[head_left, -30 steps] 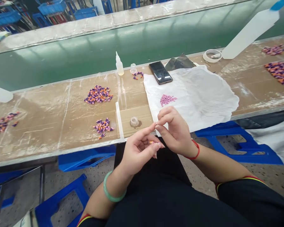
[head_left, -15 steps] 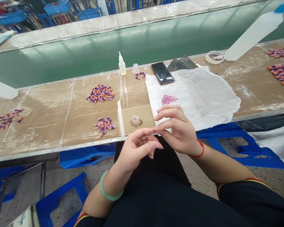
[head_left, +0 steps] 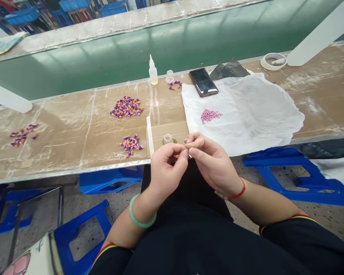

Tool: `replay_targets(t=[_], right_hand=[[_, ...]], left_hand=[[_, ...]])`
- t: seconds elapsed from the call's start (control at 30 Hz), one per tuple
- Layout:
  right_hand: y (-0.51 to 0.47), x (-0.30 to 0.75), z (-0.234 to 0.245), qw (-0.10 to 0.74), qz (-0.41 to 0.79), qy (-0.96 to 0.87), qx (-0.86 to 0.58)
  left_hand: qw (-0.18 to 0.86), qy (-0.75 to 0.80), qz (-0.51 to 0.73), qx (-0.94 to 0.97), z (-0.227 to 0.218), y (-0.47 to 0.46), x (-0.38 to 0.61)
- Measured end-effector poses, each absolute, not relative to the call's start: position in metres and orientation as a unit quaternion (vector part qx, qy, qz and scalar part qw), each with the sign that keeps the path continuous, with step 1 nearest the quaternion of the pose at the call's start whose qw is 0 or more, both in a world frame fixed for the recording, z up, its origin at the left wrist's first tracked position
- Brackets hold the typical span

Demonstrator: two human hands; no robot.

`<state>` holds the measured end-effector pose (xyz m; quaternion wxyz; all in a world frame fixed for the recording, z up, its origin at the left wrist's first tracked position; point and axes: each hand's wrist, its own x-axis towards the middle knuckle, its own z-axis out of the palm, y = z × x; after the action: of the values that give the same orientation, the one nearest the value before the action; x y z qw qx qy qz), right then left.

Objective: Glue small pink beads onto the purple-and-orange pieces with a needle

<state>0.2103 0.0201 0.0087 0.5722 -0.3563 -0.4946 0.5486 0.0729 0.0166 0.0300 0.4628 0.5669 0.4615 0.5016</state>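
Note:
Close in front of me, just past the table's front edge, my left hand is closed, thumb against the forefinger. Its fingers hide most of a small orange-and-pink piece. My right hand meets it fingertip to fingertip in a pinch; whatever its fingers hold is too small to make out. Just beyond the left fingers stands a small clear jar on a piece of cardboard. Small purple, orange and pink pieces lie in a near pile and a larger pile behind it.
A white cloth carries tiny pink bits and a phone. Behind are a dropper bottle, another clear jar and a tape roll. White slanted posts flank the table; blue stools stand below.
My right hand has gone from spread fingers to a pinch against the left fingertips. The left fingers have closed over the small piece. The view has shifted slightly.

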Motion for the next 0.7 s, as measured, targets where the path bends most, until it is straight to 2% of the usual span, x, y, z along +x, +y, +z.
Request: replay_targets(t=[0.2,0.37,0.53,0.7], right_hand=[[0.025,0.223,0.025,0.51,0.484,-0.601,-0.38],[0.032,0.235,0.044,0.413,0.329,-0.759,-0.381],[0.035,0.237,0.046,0.362,0.274,-0.814,-0.364],[0.038,0.239,0.049,0.364,0.294,-0.816,-0.338]], left_hand=[[0.554,0.451,0.476,0.513,0.028,0.017,0.065],[0.543,0.463,0.446,0.541,0.035,0.018,0.06],[0.549,0.46,0.423,0.555,0.037,0.02,0.058],[0.694,0.418,0.389,0.44,0.036,0.023,0.055]])
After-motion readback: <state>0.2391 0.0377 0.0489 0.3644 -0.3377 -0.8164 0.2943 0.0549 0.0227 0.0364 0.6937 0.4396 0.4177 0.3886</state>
